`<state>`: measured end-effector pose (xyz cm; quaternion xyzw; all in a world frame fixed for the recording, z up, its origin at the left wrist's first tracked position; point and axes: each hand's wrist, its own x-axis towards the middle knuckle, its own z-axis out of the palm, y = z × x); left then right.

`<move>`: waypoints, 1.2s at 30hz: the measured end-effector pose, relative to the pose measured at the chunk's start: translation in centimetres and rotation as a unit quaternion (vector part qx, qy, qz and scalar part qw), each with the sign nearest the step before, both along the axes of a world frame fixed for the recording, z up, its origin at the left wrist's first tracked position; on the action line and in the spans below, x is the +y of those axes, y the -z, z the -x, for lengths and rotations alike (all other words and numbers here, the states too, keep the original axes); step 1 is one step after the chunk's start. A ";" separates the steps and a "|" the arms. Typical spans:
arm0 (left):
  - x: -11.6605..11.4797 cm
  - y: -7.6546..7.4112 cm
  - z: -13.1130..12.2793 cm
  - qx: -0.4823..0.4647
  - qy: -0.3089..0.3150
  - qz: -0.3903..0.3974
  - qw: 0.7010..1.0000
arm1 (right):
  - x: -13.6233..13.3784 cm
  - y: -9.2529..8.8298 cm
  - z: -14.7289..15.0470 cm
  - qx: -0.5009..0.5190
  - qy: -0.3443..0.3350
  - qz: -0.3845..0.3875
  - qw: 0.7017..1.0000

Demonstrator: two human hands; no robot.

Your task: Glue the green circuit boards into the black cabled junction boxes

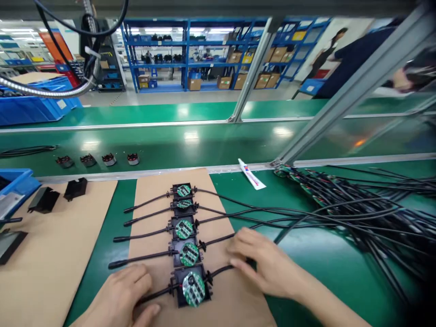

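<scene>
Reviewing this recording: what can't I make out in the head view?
All in the head view:
Nearest short lead: its outer end is hidden by the left hand.
Nearest long cable: the right hand's own fingers hide how firmly it is held, if at all.
White tube: printing too small to read.
Cable pile: cut off by the right edge.

Blue shelves (185, 59) with cardboard boxes (195, 85), beyond slanting metal post (254, 71)

Bright — glare on green bench (153, 141)
</scene>
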<state>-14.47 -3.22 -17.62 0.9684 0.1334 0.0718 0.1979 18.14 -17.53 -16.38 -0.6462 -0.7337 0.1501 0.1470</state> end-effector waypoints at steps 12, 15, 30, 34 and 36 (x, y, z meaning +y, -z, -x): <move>4.7 -3.8 -6.8 0.018 -0.086 0.217 0.972 | 13.1 -0.3 -14.5 -0.061 0.378 0.063 0.922; 5.2 -3.9 -10.1 -0.001 -0.116 0.320 0.940 | 13.3 -0.9 -11.5 -0.021 0.324 0.028 0.945; 5.4 -1.7 -12.0 -0.045 -0.127 0.391 0.911 | 13.4 0.2 -11.2 0.138 0.238 0.064 0.959; 4.9 -1.6 -13.8 -0.085 -0.105 0.406 0.904 | 13.1 -2.0 -6.4 0.267 0.231 -0.030 0.935; 4.5 -1.8 -14.8 -0.104 -0.074 0.417 0.900 | 13.2 -2.9 -2.5 0.330 0.225 -0.097 0.912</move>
